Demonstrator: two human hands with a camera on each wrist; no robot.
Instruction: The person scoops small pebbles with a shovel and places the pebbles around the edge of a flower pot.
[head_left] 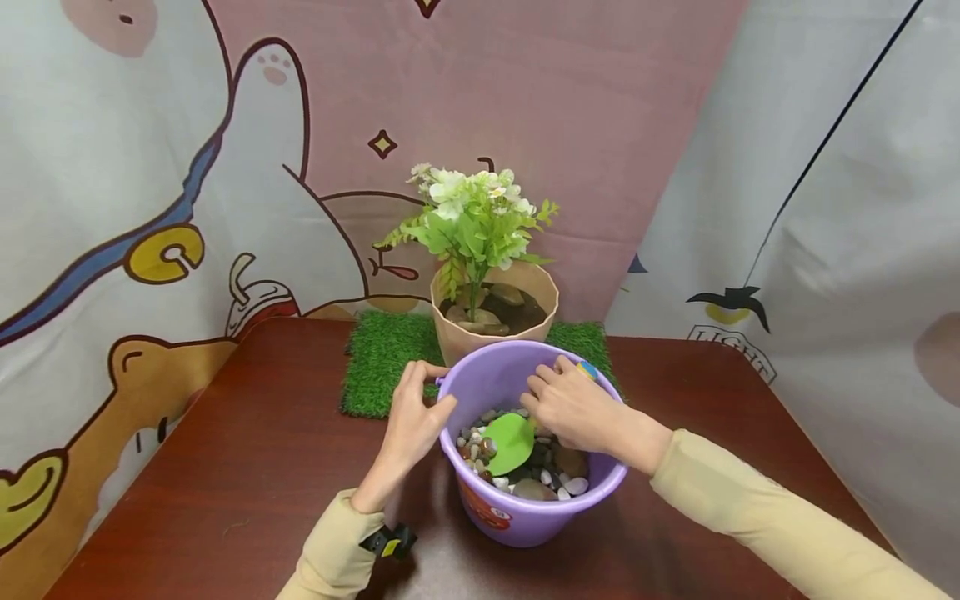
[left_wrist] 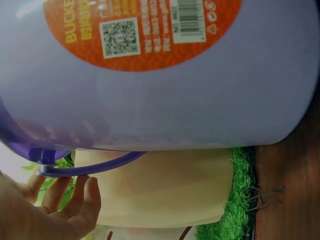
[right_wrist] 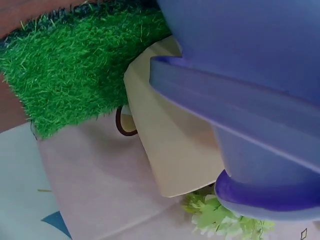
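Observation:
A purple bucket [head_left: 517, 521] stands upright with grey, white and brown pebbles [head_left: 532, 487] inside. My right hand [head_left: 573, 408] reaches inside over the far right rim and grips a toy shovel, whose green blade [head_left: 510, 444] lies on the pebbles. The blue and yellow end of its handle shows above my fingers. At the bucket's left rim, my left hand [head_left: 416, 417] holds on beside the handle joint. In the left wrist view its curled fingers [left_wrist: 90, 200] touch the purple handle [left_wrist: 107, 165]. The right wrist view shows only the bucket's outside [right_wrist: 250, 45], not the hand.
Just behind the bucket, a beige pot [head_left: 457, 342] with soil, stones and a white-flowered plant [head_left: 472, 217] stands on a green turf mat [head_left: 386, 367]. Under everything is a dark red-brown table [head_left: 247, 467]. A printed cloth [head_left: 592, 108] hangs behind.

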